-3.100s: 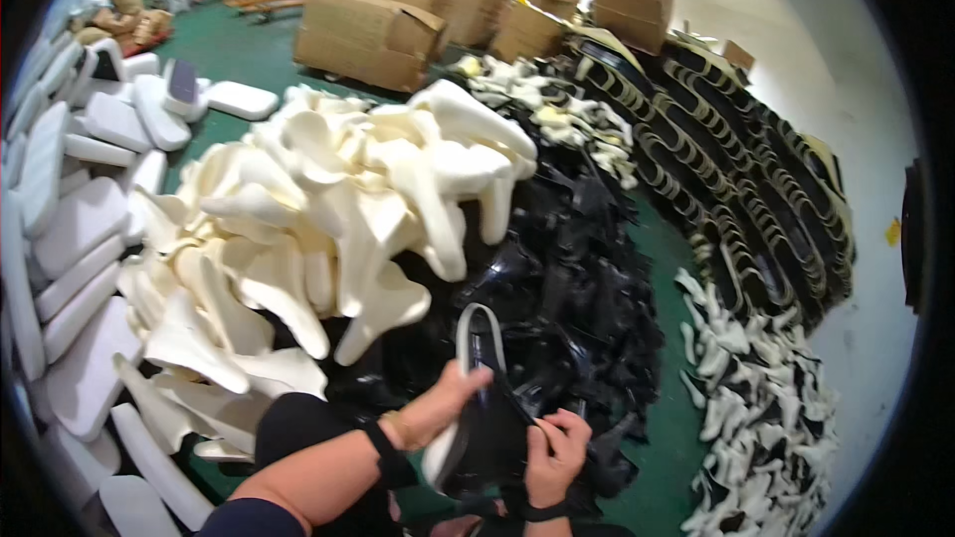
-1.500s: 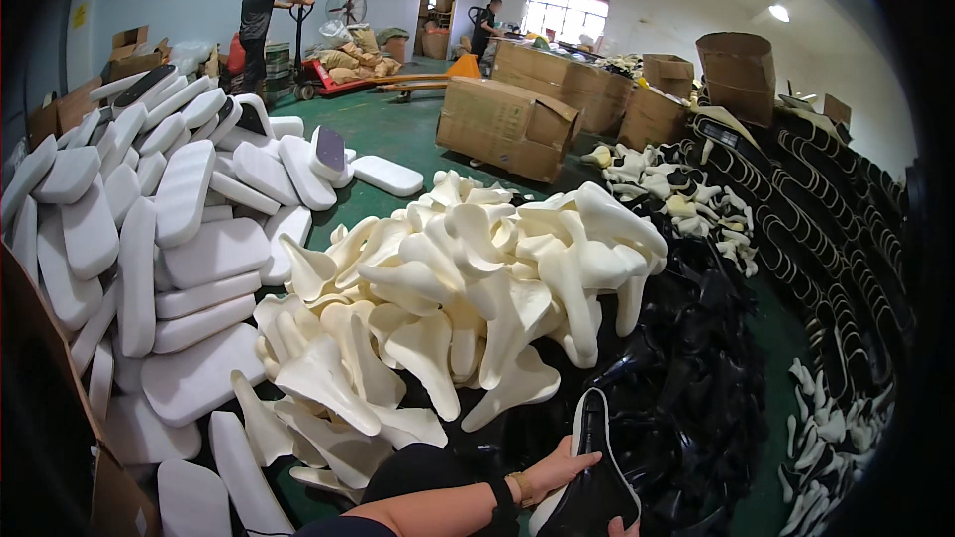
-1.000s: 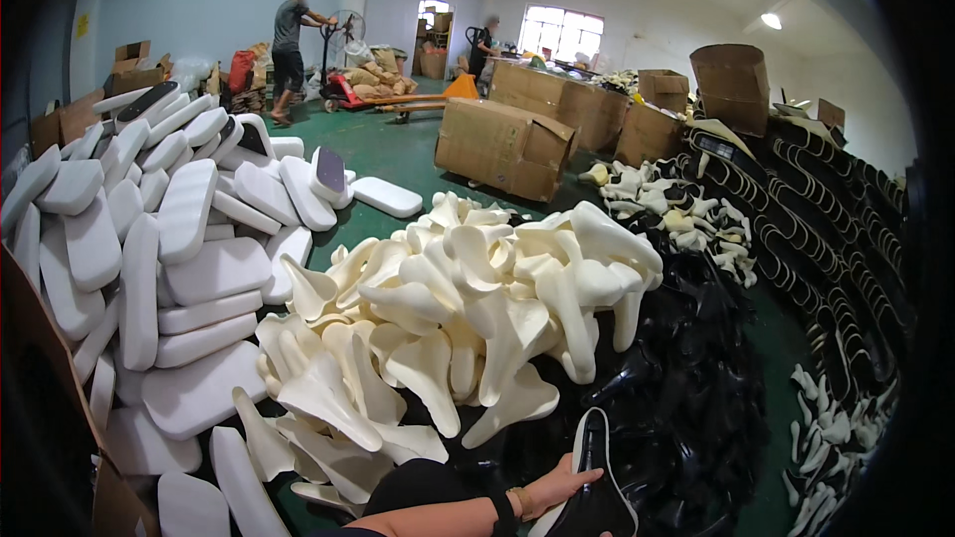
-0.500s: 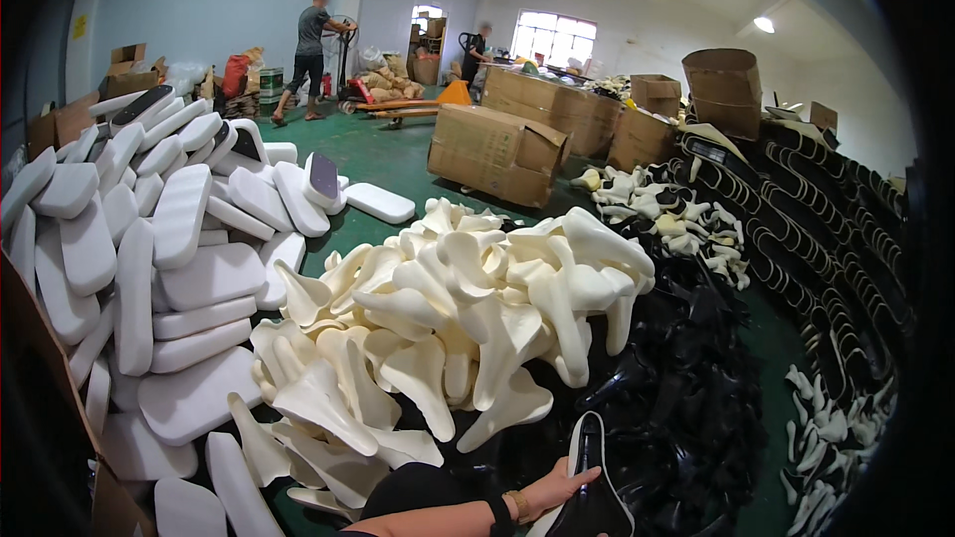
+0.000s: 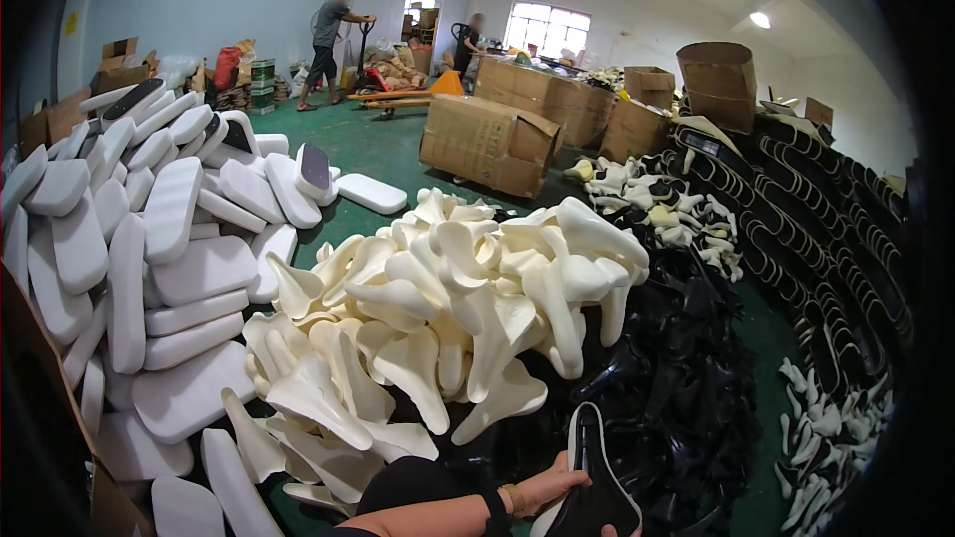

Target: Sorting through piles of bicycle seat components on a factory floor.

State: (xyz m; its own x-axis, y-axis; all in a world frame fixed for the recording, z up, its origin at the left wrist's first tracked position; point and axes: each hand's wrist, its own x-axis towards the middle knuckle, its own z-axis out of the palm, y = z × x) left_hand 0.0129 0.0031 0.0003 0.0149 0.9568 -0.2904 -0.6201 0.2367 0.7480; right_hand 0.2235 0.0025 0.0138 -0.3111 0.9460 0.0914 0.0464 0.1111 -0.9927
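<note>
Head view, left hand (image 5: 545, 490) gripping black saddle (image 5: 595, 485), low centre

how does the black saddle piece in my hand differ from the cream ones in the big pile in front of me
The black saddle piece is dark with a pale line along its edge; the cream saddle pieces are plain off-white. The black one is held up in the left hand, nose pointing away, while the cream ones lie heaped at all angles on the floor. Both share the same outline: a narrow nose widening to a broad rear.

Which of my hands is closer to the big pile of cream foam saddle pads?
Left. Your left hand grips the black saddle just below the cream pile; your right hand barely shows at the bottom edge, farther away.
</note>
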